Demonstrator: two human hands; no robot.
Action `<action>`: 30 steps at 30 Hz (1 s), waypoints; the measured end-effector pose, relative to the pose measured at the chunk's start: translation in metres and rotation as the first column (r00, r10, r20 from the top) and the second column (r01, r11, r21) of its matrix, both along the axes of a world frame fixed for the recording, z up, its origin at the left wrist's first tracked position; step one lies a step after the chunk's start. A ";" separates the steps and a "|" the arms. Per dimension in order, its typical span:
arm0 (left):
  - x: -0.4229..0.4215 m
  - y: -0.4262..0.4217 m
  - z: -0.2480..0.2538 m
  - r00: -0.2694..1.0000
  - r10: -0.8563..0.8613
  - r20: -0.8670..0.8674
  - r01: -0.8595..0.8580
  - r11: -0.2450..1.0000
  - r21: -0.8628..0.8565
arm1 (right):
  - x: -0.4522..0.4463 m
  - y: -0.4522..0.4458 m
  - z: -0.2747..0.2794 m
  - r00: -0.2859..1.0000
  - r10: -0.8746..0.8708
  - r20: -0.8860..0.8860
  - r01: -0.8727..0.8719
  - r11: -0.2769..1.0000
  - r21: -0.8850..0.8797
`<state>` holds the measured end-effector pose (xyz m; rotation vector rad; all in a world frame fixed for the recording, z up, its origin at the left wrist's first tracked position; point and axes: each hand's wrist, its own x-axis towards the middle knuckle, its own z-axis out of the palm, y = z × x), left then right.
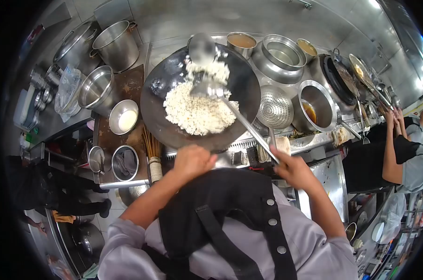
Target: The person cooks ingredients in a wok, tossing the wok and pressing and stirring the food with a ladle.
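Note:
My right hand is wrapped round the long metal handle of a ladle. The ladle's bowl rests in white rice inside a large dark wok. My left hand is closed at the wok's near rim; its grip is partly hidden by my own fist. Some of the rice lies toward the far side, near a blurred round grey thing. A perforated strainer sits just right of the wok.
Left are steel pots, a bowl with pale liquid and a bundle of bamboo sticks. Right stand a pot with brown liquid and another wok. A co-worker works at far right; another person stands left.

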<state>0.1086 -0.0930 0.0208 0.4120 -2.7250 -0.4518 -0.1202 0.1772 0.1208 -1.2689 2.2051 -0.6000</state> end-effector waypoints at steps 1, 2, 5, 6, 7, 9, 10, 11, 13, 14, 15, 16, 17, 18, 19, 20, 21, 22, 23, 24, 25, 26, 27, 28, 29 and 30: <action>-0.011 -0.009 0.003 1.000 0.002 0.001 -0.002 1.000 0.000 | 0.002 0.011 0.008 0.991 0.018 0.133 -0.031 0.995 0.095; -0.032 -0.024 0.007 1.000 0.029 -0.003 -0.029 1.000 -0.006 | 0.002 0.010 0.010 0.990 0.022 0.136 -0.035 0.995 0.098; -0.070 -0.051 -0.018 0.992 0.067 -0.110 -0.072 0.997 -0.043 | 0.002 -0.012 0.005 0.994 -0.009 0.108 -0.004 0.992 0.125; -0.076 -0.053 -0.027 0.972 0.075 -0.221 -0.091 0.994 -0.066 | 0.000 -0.040 -0.007 0.999 -0.005 0.042 0.001 0.995 0.097; -0.068 -0.044 -0.030 0.971 0.077 -0.227 -0.094 0.993 -0.066 | -0.007 -0.063 -0.034 1.000 -0.007 0.015 0.007 1.000 0.020; -0.037 -0.013 -0.043 0.996 0.083 -0.019 -0.084 0.994 -0.077 | -0.016 -0.078 -0.049 1.000 0.006 -0.021 -0.007 0.999 -0.052; -0.019 -0.001 -0.044 0.999 0.047 0.015 -0.046 0.998 -0.032 | -0.013 -0.078 -0.046 1.000 0.005 0.014 -0.004 0.999 -0.050; -0.001 0.008 -0.040 0.999 0.005 0.052 -0.005 1.000 0.014 | -0.006 -0.075 -0.043 0.999 -0.001 0.054 0.003 0.999 -0.046; 0.002 -0.001 -0.027 0.990 -0.043 -0.132 0.041 0.999 -0.016 | 0.001 -0.029 -0.017 0.983 -0.010 0.183 0.014 1.000 -0.018; -0.008 -0.015 -0.011 0.993 -0.020 -0.116 0.011 0.997 -0.076 | 0.004 -0.010 -0.003 0.973 -0.018 0.230 0.013 1.000 0.022; -0.020 -0.029 0.001 0.995 0.007 -0.101 -0.021 0.991 -0.133 | 0.003 -0.003 0.003 0.973 -0.010 0.231 0.005 1.000 0.025; -0.033 -0.040 0.009 0.997 0.060 -0.042 -0.063 0.996 -0.062 | 0.003 0.002 0.007 0.971 -0.033 0.238 0.018 0.998 0.064; -0.047 -0.051 0.003 0.992 0.042 -0.122 -0.049 0.997 -0.057 | 0.005 0.006 0.008 0.967 -0.063 0.248 0.040 0.994 0.099; -0.058 -0.058 -0.007 0.986 0.057 -0.157 -0.068 0.996 -0.066 | 0.001 -0.011 0.001 0.977 -0.075 0.199 0.046 0.988 0.146; -0.065 -0.060 -0.014 0.978 0.071 -0.195 -0.087 0.994 -0.072 | -0.005 -0.037 -0.016 0.977 -0.081 0.199 0.053 0.988 0.142; -0.062 -0.053 -0.017 0.978 0.066 -0.198 -0.082 0.994 -0.073 | -0.012 -0.064 -0.038 0.998 -0.026 0.063 0.023 0.999 0.044; -0.053 -0.040 -0.022 0.992 0.081 -0.097 -0.088 0.994 -0.062 | -0.016 -0.079 -0.048 0.996 0.023 -0.084 -0.027 0.999 -0.046; -0.042 -0.027 -0.027 0.995 0.102 0.002 -0.102 0.993 -0.052 | -0.016 -0.082 -0.048 0.995 0.031 -0.095 -0.036 0.998 -0.046; -0.025 -0.009 -0.030 0.992 0.087 0.093 -0.083 0.995 -0.049 | -0.013 -0.084 -0.051 0.989 0.053 -0.141 -0.071 0.990 -0.123; -0.006 0.003 -0.025 0.989 0.032 0.147 -0.030 0.999 -0.014 | -0.008 -0.081 -0.055 0.982 0.062 -0.179 -0.098 0.975 -0.198; -0.004 -0.001 -0.014 0.988 0.028 0.151 -0.026 1.000 -0.017 | -0.001 -0.064 -0.031 0.998 0.033 -0.048 -0.038 0.993 -0.108; -0.001 -0.003 -0.004 0.998 0.021 0.060 -0.018 0.998 -0.056 | 0.006 -0.036 0.002 0.997 -0.011 0.080 0.011 1.000 -0.007; 0.000 -0.004 0.003 0.999 0.015 -0.031 -0.018 0.996 -0.091 | 0.006 -0.002 0.015 0.983 -0.042 0.177 0.038 0.999 0.028; -0.013 -0.019 0.011 0.998 0.062 -0.002 -0.062 0.982 -0.178 | 0.004 0.023 0.023 0.959 -0.074 0.274 0.057 0.996 0.069; -0.027 -0.038 0.012 0.997 0.068 0.033 -0.064 0.990 -0.128 | 0.004 0.028 0.030 0.957 -0.072 0.280 0.052 0.996 0.077; -0.043 -0.052 0.015 0.999 0.050 -0.020 -0.052 0.994 -0.096 | 0.003 0.030 0.035 0.954 -0.110 0.279 0.078 0.989 0.124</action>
